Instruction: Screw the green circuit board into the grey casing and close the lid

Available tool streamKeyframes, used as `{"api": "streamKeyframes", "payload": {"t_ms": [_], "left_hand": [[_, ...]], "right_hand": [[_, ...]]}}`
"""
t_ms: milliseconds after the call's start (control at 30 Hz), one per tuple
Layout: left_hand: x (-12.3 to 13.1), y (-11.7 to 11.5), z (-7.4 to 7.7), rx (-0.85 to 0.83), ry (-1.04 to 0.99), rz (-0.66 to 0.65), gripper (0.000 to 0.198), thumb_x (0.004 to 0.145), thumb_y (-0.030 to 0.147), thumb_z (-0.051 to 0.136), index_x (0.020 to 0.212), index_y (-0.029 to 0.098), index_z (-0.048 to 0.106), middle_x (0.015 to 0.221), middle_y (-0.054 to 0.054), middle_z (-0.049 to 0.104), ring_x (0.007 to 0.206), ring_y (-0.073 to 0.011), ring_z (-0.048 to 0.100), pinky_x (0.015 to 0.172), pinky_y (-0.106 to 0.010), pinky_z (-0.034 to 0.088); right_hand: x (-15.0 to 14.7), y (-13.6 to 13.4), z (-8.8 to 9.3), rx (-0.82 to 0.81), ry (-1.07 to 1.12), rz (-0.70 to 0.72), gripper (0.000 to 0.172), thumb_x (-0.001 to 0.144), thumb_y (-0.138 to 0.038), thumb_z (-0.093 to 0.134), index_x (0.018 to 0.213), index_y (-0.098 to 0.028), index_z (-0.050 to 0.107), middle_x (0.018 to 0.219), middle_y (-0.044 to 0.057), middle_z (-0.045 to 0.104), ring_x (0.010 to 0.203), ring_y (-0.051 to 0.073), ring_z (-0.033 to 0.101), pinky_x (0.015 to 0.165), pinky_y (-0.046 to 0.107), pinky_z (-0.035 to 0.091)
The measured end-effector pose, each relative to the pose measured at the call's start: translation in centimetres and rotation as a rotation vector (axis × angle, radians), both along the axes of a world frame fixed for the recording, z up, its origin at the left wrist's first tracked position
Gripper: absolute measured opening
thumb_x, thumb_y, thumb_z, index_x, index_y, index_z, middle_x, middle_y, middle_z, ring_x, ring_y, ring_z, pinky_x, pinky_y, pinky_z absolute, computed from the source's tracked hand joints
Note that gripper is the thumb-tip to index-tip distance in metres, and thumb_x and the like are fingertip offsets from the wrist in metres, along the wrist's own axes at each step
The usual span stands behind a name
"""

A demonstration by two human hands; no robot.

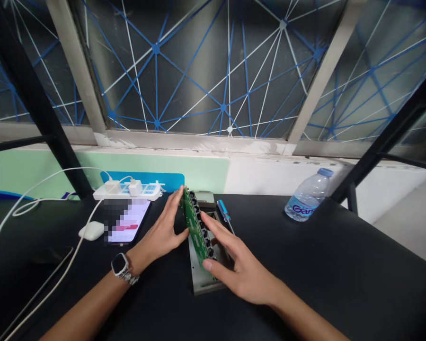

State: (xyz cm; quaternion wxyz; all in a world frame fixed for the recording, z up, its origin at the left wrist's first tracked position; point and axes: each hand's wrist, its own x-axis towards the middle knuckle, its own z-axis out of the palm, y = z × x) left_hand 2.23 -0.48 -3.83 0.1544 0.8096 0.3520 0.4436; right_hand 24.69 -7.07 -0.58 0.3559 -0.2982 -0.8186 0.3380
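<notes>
A green circuit board (195,232) with a row of black sockets (203,227) along one side is tilted on its long edge. My left hand (168,227) steadies its left side, with the fingertips at the far end and the thumb against its face. My right hand (237,258) grips the near end and the socket side between thumb and fingers. Beneath the board lies an open grey metal case (202,279), partly covered by the board and my right hand. A blue pen (223,210) rests by the case's far right side.
A water bottle (307,196) stands at the right on the black table (305,284). To the left are a phone (129,222), a white earbud case (91,231) and a power strip (151,190) with plugged-in chargers and loose white cables (71,255). Black frame posts (57,128) rise at both sides.
</notes>
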Motion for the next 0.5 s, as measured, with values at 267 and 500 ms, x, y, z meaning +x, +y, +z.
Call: {"api": "streamKeyframes", "payload": {"t_ms": [267, 500], "left_hand": [[0.0, 0.1, 0.1, -0.013, -0.002, 0.009, 0.101, 0.081, 0.017, 0.065, 0.154, 0.033, -0.004, 0.16, -0.01, 0.014, 0.145, -0.0353, 0.019, 0.118, -0.06, 0.019], [0.1, -0.2, 0.8, 0.037, -0.031, 0.089, 0.094, 0.082, 0.016, 0.062, 0.154, 0.033, 0.004, 0.159, -0.008, 0.017, 0.146, -0.0331, 0.017, 0.118, -0.056, 0.022]], "right_hand": [[-0.5, -0.2, -0.3, 0.02, -0.013, 0.006, 0.085, 0.081, -0.018, 0.066, 0.153, -0.035, 0.022, 0.157, 0.005, 0.03, 0.141, 0.03, 0.032, 0.108, 0.051, 0.039], [-0.1, 0.6, -1.1, 0.045, 0.035, -0.242, 0.053, 0.084, -0.025, 0.064, 0.135, -0.023, 0.051, 0.103, 0.007, 0.062, 0.085, 0.019, 0.059, 0.077, 0.035, 0.053]]}}
